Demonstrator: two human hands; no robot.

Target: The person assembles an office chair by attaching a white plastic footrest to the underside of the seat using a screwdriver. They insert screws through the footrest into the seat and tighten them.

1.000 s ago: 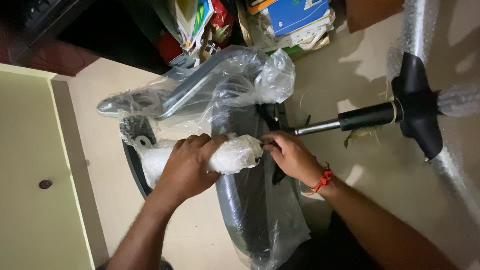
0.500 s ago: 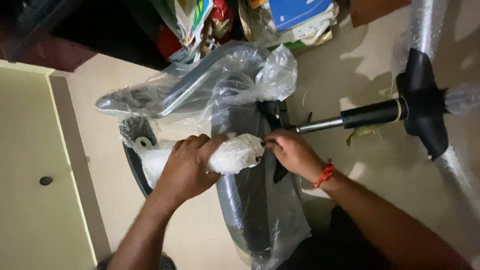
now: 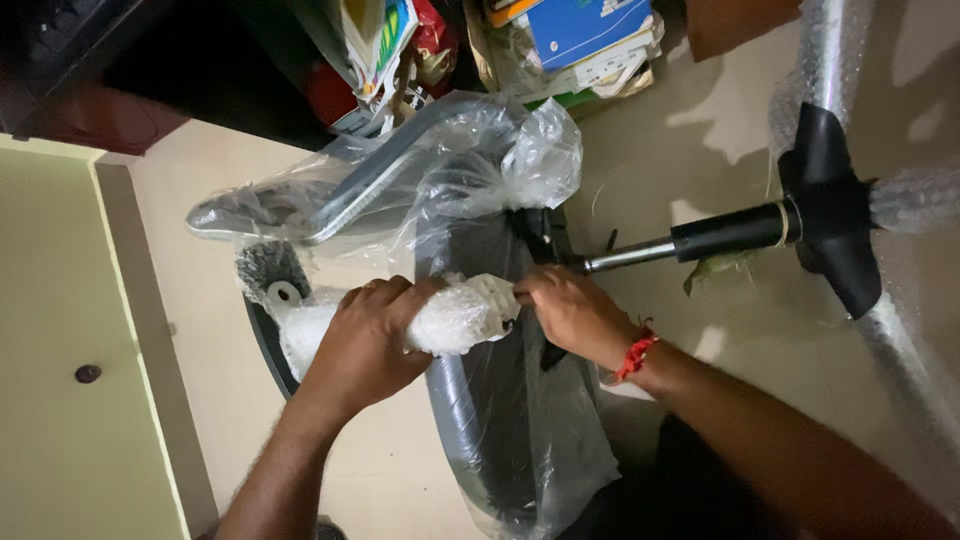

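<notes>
My left hand grips a white foam-wrapped armrest that lies across a black chair seat covered in clear plastic. At the wrapped part's right end, my right hand, with a red thread on its wrist, pinches the wrapping. A grey chair part in a clear plastic bag lies just beyond the hands.
A black gas-lift cylinder with a star base, its legs in bubble wrap, lies on the tiled floor at the right. Boxes and bags are piled at the top. A pale green door is at the left.
Both hands keep their grip on the wrapped part. The view has shifted slightly; nothing else has visibly moved.
</notes>
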